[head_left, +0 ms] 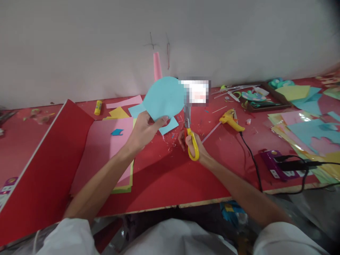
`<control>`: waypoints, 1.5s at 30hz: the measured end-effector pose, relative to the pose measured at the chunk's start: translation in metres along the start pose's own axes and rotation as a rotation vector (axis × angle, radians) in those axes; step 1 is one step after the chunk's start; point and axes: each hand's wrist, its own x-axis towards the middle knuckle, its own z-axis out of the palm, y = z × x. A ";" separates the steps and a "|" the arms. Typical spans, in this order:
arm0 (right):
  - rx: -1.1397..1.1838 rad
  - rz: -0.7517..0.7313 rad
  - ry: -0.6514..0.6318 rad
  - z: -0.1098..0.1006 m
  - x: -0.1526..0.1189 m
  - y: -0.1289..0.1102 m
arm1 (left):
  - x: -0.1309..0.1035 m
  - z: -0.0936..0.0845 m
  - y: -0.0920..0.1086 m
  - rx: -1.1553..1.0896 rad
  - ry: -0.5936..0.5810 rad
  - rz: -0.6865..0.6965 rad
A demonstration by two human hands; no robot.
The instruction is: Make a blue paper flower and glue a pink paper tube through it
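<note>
My left hand (148, 129) grips a rounded piece of light blue paper (167, 95) by its lower edge, thumb on the near face. Fingers of my right hand (196, 145) are in the yellow handles of a pair of scissors (188, 122), which point up and away from me. The blades stand beside the right edge of the blue paper; whether they touch it I cannot tell. Below the held paper lie light blue offcuts (170, 125) and small scraps on the red tabletop (159, 177).
A yellow glue gun (231, 120) with its cord lies at right, near a purple power strip (278, 164). Coloured sheets (305, 131) and a dark tray (278, 99) are farther right. At left are pink sheets (98, 148), a glue stick (98, 107) and an upright red board (45, 170).
</note>
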 end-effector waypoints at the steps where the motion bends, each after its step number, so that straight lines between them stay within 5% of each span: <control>1: -0.014 -0.005 -0.007 -0.001 0.001 0.000 | 0.000 -0.001 0.003 0.031 -0.044 0.006; 9: -0.050 -0.008 0.017 -0.009 0.002 -0.010 | 0.006 -0.016 0.006 0.164 -0.184 0.054; 24: -0.095 0.003 0.012 -0.013 0.007 -0.013 | 0.014 -0.030 0.014 0.299 -0.159 0.097; 35: 0.021 0.121 0.007 -0.013 0.010 -0.014 | 0.020 -0.042 0.010 -0.122 -0.067 -0.060; 45: 0.077 0.044 -0.132 -0.003 0.006 -0.006 | 0.017 -0.018 -0.006 -0.163 0.011 -0.017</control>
